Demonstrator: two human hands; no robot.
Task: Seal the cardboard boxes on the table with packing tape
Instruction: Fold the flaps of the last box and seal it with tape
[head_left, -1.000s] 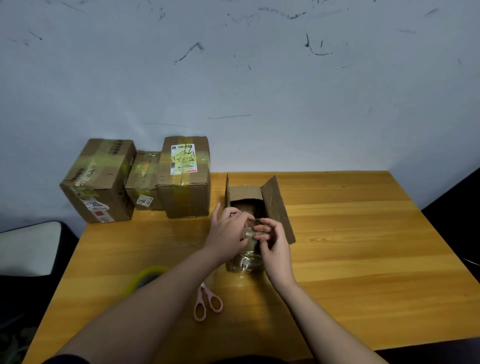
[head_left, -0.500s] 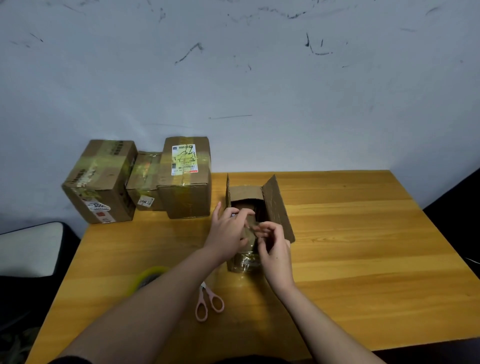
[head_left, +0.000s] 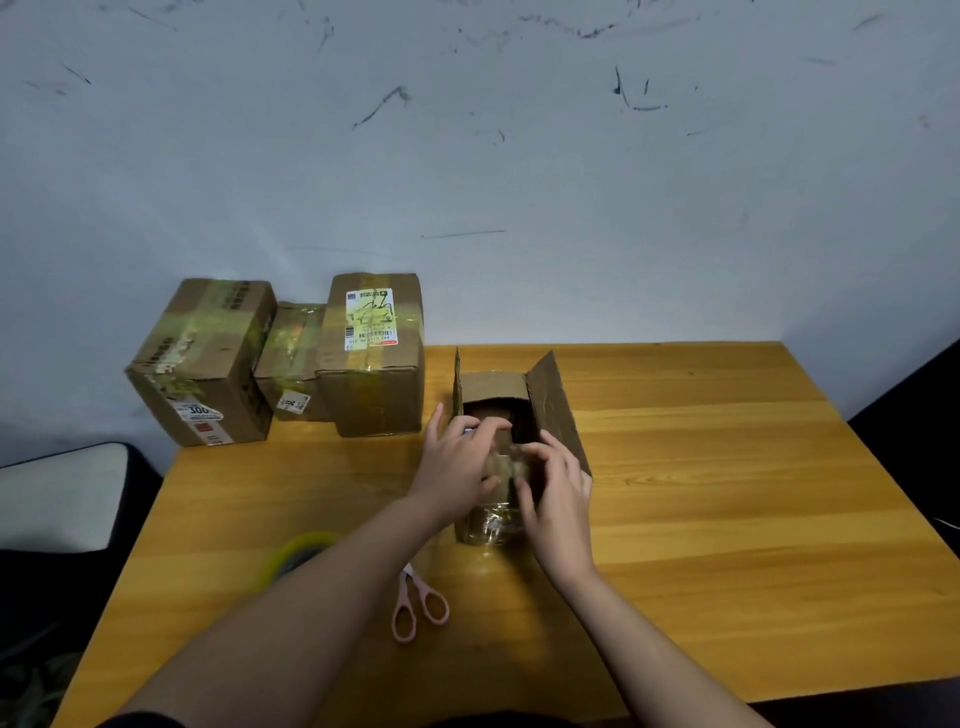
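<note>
A small open cardboard box (head_left: 553, 400) stands mid-table, its left and right flaps upright and its far flap raised. Old shiny tape covers its near side. My left hand (head_left: 457, 462) lies over the near flap, fingers bent across the box opening. My right hand (head_left: 558, 491) curls its fingers on the same near flap beside the left. A roll of yellowish packing tape (head_left: 296, 553) lies on the table at the left, partly hidden by my left forearm. Pink-handled scissors (head_left: 418, 608) lie between my forearms.
Three taped cardboard boxes (head_left: 371, 358) stand in a row at the table's far left corner against the white wall. The wooden table (head_left: 727, 493) extends to the right. A white chair seat (head_left: 57, 493) sits off the left edge.
Both hands have shifted slightly on the near flap, the right fingers curling further over it. The box and the other things have not moved.
</note>
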